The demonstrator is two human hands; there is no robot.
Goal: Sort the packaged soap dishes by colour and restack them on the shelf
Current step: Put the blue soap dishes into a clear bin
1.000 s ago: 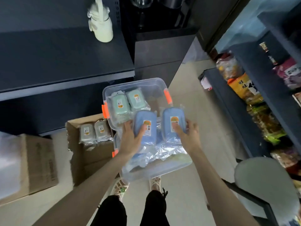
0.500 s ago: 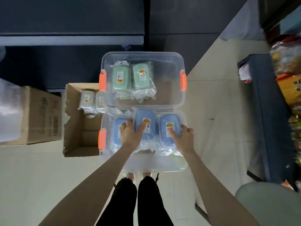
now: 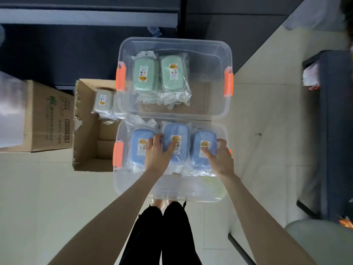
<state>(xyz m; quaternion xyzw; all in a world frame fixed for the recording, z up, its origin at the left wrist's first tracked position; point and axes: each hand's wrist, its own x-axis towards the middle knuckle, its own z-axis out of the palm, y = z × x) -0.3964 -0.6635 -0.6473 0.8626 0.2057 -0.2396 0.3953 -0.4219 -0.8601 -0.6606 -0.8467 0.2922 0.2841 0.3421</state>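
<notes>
Spanning the top of the view, the dark shelf [image 3: 87, 17] was the goal, yet every dish in sight lay in a container on the pale floor [image 3: 38, 188], so the restacking seemed not yet begun and the sorting well along. Two clear bins sat end to end below the shelf, their rims touching, probably so that each could take one colour. The far bin [image 3: 227, 54] held the green soap dishes [image 3: 146, 73] in two stacks side by side toward its left end. The near bin [image 3: 119, 185], just in front of the person's feet, held three blue ones in a row. A sealed cardboard box [image 3: 47, 115] stood at the left, and between it and the bins an open carton [image 3: 86, 159] kept the grey soap dishes [image 3: 103, 99] apart. The left blue soap dish [image 3: 138, 150] lay untouched against the bin's left wall. The left hand [image 3: 156, 155] gripped the middle blue soap dish [image 3: 176, 131], its fingers [image 3: 155, 139] curled down into the gap at that dish's left edge and the thumb laid across the label. The right hand [image 3: 221, 157] gripped the right blue soap dish [image 3: 198, 161] the same way, fingers [image 3: 221, 143] hooked over its outer edge and thumb on top. This looked like a grip for seating or squaring both packs in line.
</notes>
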